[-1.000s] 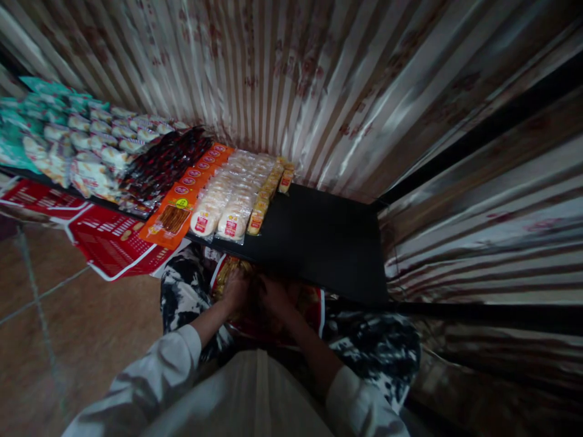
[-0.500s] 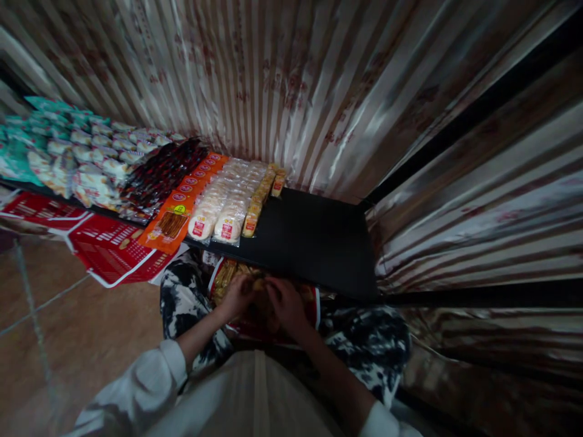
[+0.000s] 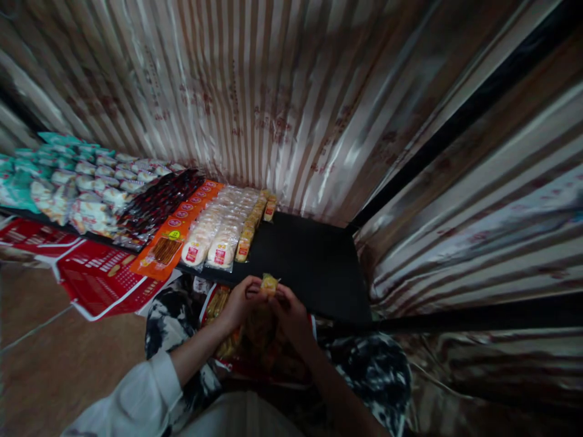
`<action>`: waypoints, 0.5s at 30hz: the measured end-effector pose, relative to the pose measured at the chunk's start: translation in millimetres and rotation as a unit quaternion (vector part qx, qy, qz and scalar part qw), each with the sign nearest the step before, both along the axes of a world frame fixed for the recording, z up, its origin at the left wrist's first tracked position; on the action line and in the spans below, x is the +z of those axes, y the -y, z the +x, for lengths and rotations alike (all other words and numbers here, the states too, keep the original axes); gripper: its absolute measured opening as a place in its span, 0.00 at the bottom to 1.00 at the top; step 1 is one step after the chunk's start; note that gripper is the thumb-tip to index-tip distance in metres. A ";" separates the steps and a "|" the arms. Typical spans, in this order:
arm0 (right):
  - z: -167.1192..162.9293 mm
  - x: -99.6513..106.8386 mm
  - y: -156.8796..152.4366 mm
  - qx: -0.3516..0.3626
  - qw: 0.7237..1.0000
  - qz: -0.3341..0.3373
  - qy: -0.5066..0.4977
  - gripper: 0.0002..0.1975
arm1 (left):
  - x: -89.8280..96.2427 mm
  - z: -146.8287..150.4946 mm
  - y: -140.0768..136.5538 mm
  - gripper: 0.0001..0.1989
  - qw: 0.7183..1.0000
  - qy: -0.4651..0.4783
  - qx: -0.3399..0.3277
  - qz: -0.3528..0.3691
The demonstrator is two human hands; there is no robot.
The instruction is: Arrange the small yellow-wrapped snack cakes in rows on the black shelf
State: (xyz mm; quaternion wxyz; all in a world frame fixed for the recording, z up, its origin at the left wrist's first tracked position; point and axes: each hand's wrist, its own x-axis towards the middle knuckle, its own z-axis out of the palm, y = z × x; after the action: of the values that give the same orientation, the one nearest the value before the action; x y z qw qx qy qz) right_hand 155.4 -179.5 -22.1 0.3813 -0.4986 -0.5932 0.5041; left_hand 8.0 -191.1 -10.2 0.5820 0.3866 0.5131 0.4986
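A small yellow snack packet [image 3: 269, 283] is pinched between my two hands, just off the shelf's front edge. My left hand [image 3: 243, 298] grips its left side with closed fingers. On its right side, my right hand [image 3: 290, 309] has finger and thumb closed on it. Below them, a red-rimmed box [image 3: 314, 326] in my lap contains many similar yellow packets [image 3: 221, 303]. A row of the same yellow packets [image 3: 248, 233] lies on the black shelf [image 3: 310, 261], with one more packet [image 3: 269, 207] beside its far end.
Left along the shelf are white round cracker packs [image 3: 221, 246], an orange snack packet [image 3: 166, 243], dark red packets [image 3: 157, 203], and white and teal bags [image 3: 18, 179]. Red printed boxes [image 3: 109, 273] sit below. A striped curtain [image 3: 273, 109] hangs behind, with a dark pole [image 3: 446, 121] at right.
Both hands have come up from the box toward the shelf's edge, and the yellow packet between them now shows clearly. The head view has tilted slightly, so the shelf appears lower.
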 end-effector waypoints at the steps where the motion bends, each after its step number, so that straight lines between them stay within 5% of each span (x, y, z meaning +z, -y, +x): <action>1: 0.8 -0.1 -6.6 -0.006 1.000 -0.002 -0.012 0.18 | 2.8 2.1 -6.5 0.14 0.999 -0.033 0.002 0.005; 8: -2.9 -4.1 -77.6 -0.076 0.996 0.051 -0.010 0.17 | 13.2 18.0 -55.0 0.15 0.933 -0.322 0.131 0.087; 11: -10.1 -3.2 -112.9 -0.099 0.992 0.077 0.023 0.16 | 11.8 26.7 -72.4 0.14 0.915 -0.351 0.148 0.130; 15: -22.9 -1.6 -153.5 -0.116 0.982 0.103 0.105 0.17 | 6.7 35.2 -96.6 0.16 0.930 -0.320 0.128 0.127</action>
State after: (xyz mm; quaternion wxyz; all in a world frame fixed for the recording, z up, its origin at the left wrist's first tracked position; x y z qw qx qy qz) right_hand 132.5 -25.9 -23.7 0.4220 -0.5719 -0.6172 0.3375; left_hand 43.1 -94.5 -3.4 0.2636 0.5275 0.6498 0.4797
